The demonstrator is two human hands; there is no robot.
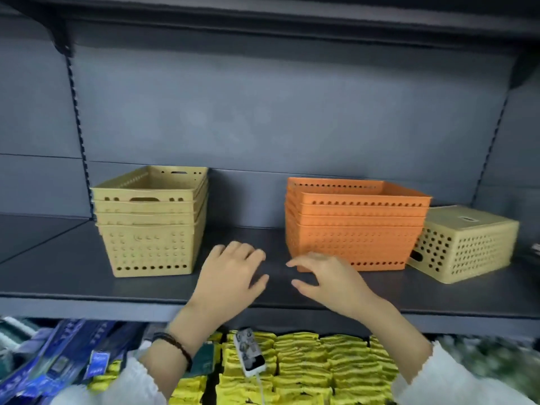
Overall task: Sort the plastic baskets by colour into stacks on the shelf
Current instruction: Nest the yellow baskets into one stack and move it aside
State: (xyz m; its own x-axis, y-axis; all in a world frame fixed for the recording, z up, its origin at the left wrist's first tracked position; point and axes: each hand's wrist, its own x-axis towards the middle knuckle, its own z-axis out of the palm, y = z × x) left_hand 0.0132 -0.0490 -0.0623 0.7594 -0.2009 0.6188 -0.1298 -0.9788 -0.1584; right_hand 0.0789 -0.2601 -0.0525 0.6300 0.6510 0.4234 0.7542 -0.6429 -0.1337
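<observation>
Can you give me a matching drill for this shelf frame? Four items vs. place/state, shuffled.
Column 1:
1. yellow basket stack
2. orange basket stack
3. single yellow basket
4. left hand

Column 2:
A. upside down at the far right of the shelf
B. empty, fingers spread, over the gap between the stacks
C. upright, nested, on the left
D. upright, nested, right of centre

Pairs: 1-C, 2-D, 3-A, 4-B
</observation>
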